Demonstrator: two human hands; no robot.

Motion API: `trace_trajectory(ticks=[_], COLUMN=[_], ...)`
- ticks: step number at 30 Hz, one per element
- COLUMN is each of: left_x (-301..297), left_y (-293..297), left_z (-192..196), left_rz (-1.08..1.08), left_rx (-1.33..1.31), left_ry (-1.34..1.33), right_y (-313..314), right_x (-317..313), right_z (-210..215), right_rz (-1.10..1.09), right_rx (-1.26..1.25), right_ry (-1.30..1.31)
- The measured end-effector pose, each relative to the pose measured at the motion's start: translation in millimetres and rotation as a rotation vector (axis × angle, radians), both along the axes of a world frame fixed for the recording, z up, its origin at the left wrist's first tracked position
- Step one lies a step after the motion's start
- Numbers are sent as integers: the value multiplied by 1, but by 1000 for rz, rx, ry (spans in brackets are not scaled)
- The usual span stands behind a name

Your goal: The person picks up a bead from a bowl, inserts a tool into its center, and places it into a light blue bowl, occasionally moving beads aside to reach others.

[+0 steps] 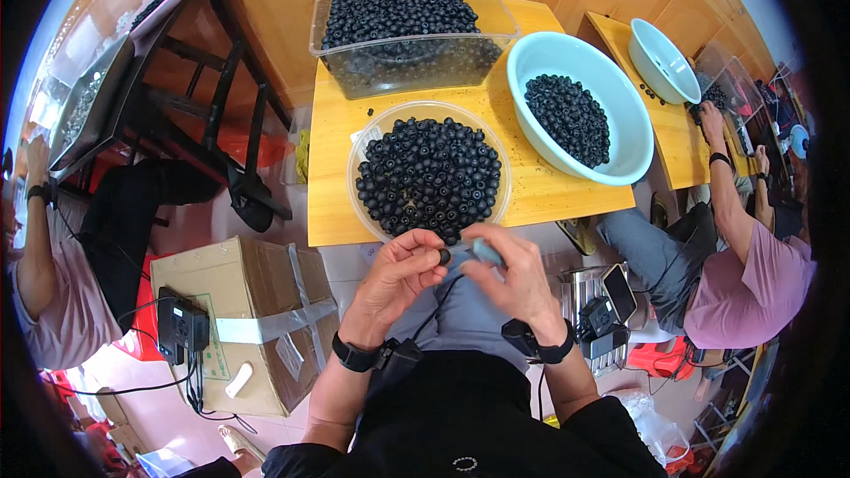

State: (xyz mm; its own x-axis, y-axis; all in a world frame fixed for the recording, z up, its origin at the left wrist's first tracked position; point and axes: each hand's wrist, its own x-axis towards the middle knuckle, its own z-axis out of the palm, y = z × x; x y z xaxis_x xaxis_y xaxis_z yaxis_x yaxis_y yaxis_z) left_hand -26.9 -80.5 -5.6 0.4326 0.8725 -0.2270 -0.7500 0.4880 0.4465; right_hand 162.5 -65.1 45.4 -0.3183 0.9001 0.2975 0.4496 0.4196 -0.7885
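My left hand [394, 274] pinches a small round black part [444, 257] with a hole through it, between thumb and fingertips. Close beside it, my right hand [521, 279] grips a slim tool with a light blue handle [486, 252]. The tool's thin pale end points toward the black part; motion blur hides its exact kind and whether it touches. Just beyond both hands, a round clear plastic tub [506, 179] stands at the table's front edge, heaped with the same black parts [425, 168].
A clear rectangular bin [381, 80] of black parts and a light blue basin [624, 106] stand on the yellow table [332, 204]. A cardboard box [266, 301] is at left. One person [744, 274] works at right, another [66, 292] sits at left.
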Motion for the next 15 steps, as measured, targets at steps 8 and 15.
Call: trace_trajectory(ticks=[8, 15], left_x=[7, -8], left_y=[-2, -1], left_z=[5, 17], left_rz=[14, 231], left_rx=[48, 71], left_ry=[158, 466], right_y=[-2, 77], right_x=[0, 56], right_z=[6, 37], right_rz=[160, -391], right_rx=[0, 465], right_ry=[-152, -164])
